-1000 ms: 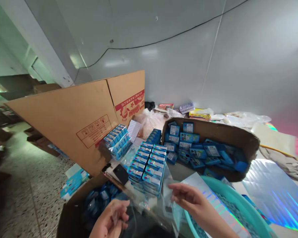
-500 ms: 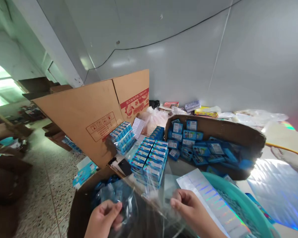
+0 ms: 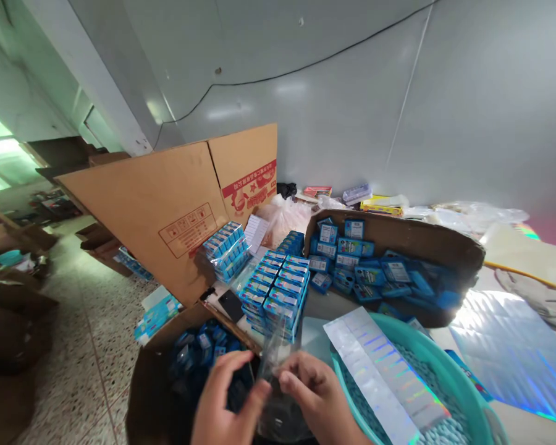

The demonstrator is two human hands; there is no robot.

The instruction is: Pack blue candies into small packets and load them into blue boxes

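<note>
My left hand [image 3: 231, 398] is at the bottom centre, thumb and fingers curved around the left side of a clear plastic bag [image 3: 280, 414]. Beside it, my right hand [image 3: 312, 392] pinches the bag's upper part between thumb and fingers. Just beyond the hands stands a block of small blue boxes [image 3: 278, 287] in neat rows. Behind it to the left is a plastic-wrapped stack of blue boxes [image 3: 227, 250]. Below and left, an open carton [image 3: 152, 383] holds loose blue packs.
A teal basin [image 3: 472, 377] of small pale blue pieces stands at the right, a silvery sheet [image 3: 370, 371] lying across it. Behind is a cardboard tray [image 3: 458, 247] of loose blue boxes. A tall carton flap [image 3: 176, 210] rises at left; a dark phone [image 3: 231, 306] lies near the block.
My left hand has moved right, close to my right hand, and its fingers have spread wider. The bag, stretched between the hands before, is now bunched together. The view has shifted slightly.
</note>
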